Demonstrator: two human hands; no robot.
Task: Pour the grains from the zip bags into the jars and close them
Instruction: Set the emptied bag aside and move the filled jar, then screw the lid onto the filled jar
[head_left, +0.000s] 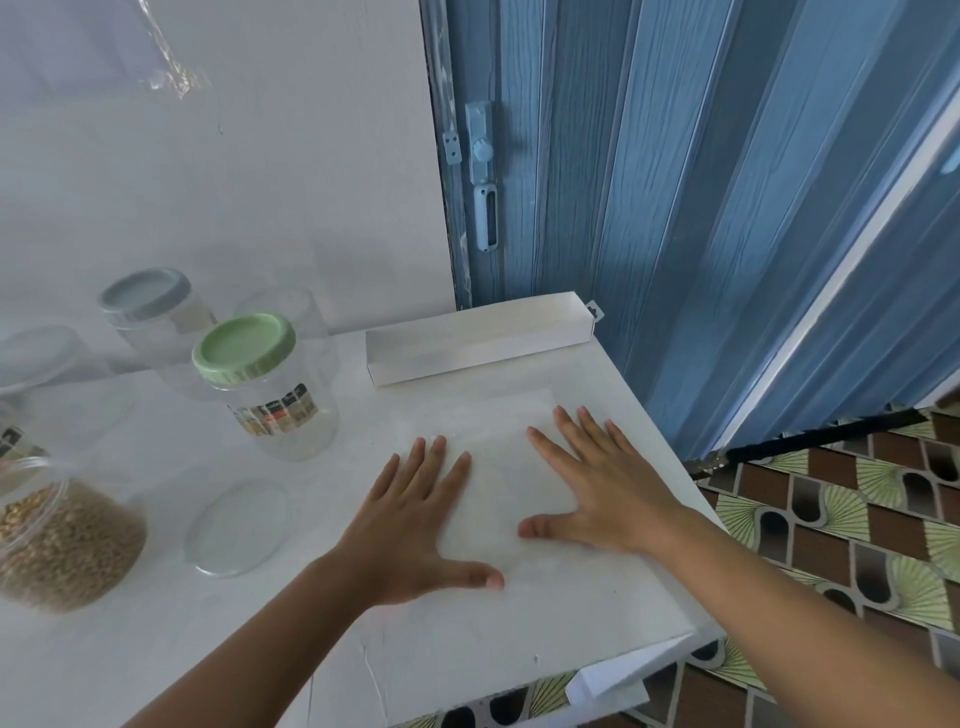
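On the near right of the table (467, 649), both hands (415, 514) (597, 483) are lying flat, fingers spread, holding nothing. At left, one grain jar (62, 540) is standing filled but lidless; its lid (236, 527) is waiting beside it.

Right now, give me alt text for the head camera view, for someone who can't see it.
Both hands, left hand and right hand, press flat on an empty clear zip bag on a white table. To the left stand an open jar of grains, a loose clear lid, a green-lidded jar and a grey-lidded jar.
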